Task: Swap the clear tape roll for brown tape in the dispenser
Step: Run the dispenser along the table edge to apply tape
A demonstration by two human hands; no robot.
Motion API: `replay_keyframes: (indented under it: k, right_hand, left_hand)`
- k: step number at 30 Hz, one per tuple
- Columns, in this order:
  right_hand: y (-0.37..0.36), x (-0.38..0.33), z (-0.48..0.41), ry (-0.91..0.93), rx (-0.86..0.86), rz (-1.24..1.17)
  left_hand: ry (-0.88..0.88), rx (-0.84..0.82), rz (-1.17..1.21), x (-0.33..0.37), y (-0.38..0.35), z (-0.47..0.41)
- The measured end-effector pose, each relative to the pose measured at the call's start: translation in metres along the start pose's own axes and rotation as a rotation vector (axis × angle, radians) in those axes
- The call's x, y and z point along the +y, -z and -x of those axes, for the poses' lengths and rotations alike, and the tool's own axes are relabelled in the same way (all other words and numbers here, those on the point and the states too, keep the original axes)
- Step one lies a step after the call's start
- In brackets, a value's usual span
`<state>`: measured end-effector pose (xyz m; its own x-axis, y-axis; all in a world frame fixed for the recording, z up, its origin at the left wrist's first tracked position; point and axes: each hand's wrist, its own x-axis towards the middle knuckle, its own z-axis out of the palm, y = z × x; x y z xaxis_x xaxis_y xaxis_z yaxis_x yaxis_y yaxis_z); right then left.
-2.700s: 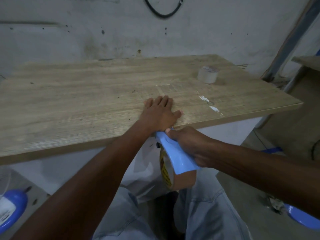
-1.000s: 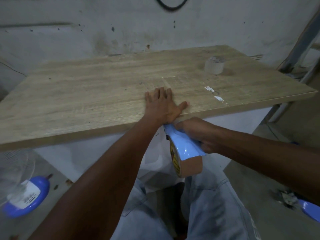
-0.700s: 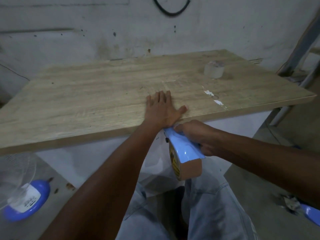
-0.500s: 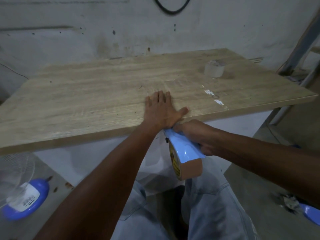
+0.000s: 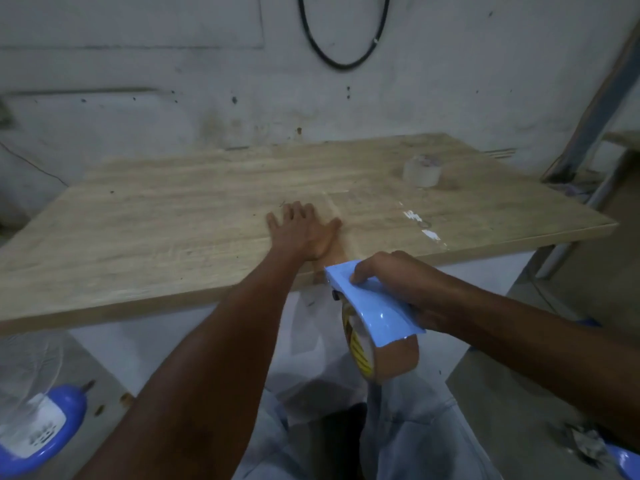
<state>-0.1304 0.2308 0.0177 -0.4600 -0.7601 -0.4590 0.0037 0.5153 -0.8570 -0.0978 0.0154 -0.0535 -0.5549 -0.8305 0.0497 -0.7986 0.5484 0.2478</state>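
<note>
My right hand [image 5: 398, 282] grips the light blue tape dispenser [image 5: 372, 306] just below the front edge of the wooden table [image 5: 173, 216]. A brown tape roll [image 5: 388, 362] sits in the dispenser, and a strip of brown tape [image 5: 334, 249] runs from it up onto the tabletop. My left hand [image 5: 303, 230] lies flat on the table, fingers spread, pressing down beside that strip. The clear tape roll [image 5: 421, 170] stands alone on the table's far right.
White paint flecks [image 5: 420, 225] mark the tabletop near the right front. A fan with a blue base [image 5: 41, 427] stands on the floor at the lower left. A black cable loop [image 5: 343, 32] hangs on the wall behind. My legs in jeans [image 5: 408, 431] are under the table.
My right hand has pulled the dispenser slightly back and to the right, so more brown tape shows over the table edge. My left hand stays flat on the table.
</note>
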Motion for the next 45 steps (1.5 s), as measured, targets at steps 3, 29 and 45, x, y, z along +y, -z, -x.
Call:
replay_keyframes:
  k: [3, 29, 45]
  right_hand:
    - [0.02, -0.013, 0.0, 0.007, -0.082, -0.121]
    - [0.008, -0.078, -0.236, 0.809, 0.607, 1.098]
    - [0.015, -0.044, -0.226, 0.917, 0.818, 1.056]
  left_hand:
    - [0.019, 0.044, -0.015, -0.025, 0.006, -0.012]
    - [-0.01, 0.112, -0.107, -0.083, 0.014, -0.05]
    - [0.021, 0.108, -0.094, -0.085, 0.011, -0.045]
